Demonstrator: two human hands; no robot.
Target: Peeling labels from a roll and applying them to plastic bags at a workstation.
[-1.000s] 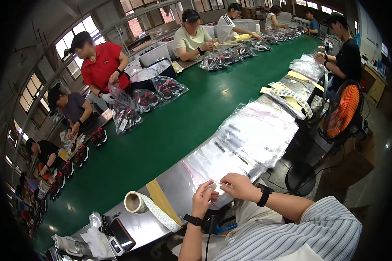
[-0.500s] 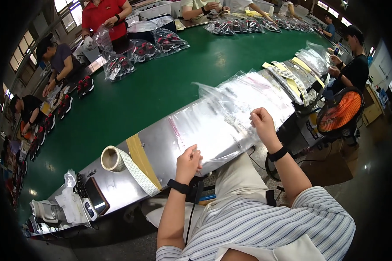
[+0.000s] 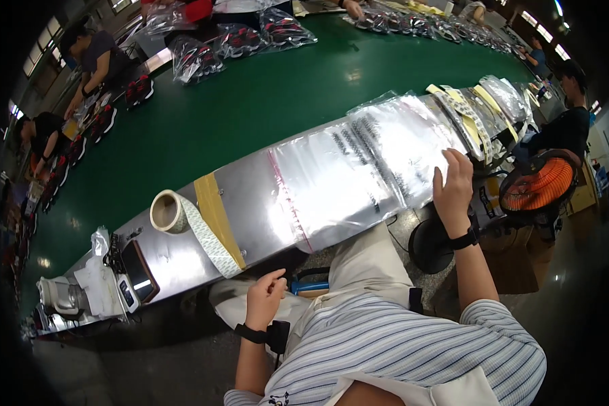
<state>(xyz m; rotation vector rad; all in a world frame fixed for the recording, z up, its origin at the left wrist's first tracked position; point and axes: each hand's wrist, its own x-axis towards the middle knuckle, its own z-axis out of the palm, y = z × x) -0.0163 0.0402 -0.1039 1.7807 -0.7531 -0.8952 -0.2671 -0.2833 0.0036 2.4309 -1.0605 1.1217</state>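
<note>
Clear bags (image 3: 331, 179) were found on the ledge (image 3: 247, 196), aligned eight-to-two, at nine o'clock from the nearer right hand (image 3: 455, 191), fingers extended; left hand (image 3: 264, 301) was half-curled, its hold undeterminable.

My left hand (image 3: 265, 299), at the clear plastic bags (image 3: 338, 186) a half-second ago, now hangs apart from them, on my side of the metal bench (image 3: 250, 206). My right hand (image 3: 455, 186) trades its pinch for spread fingers; the film raised beside it lies flat ahead, between my hands.
</note>
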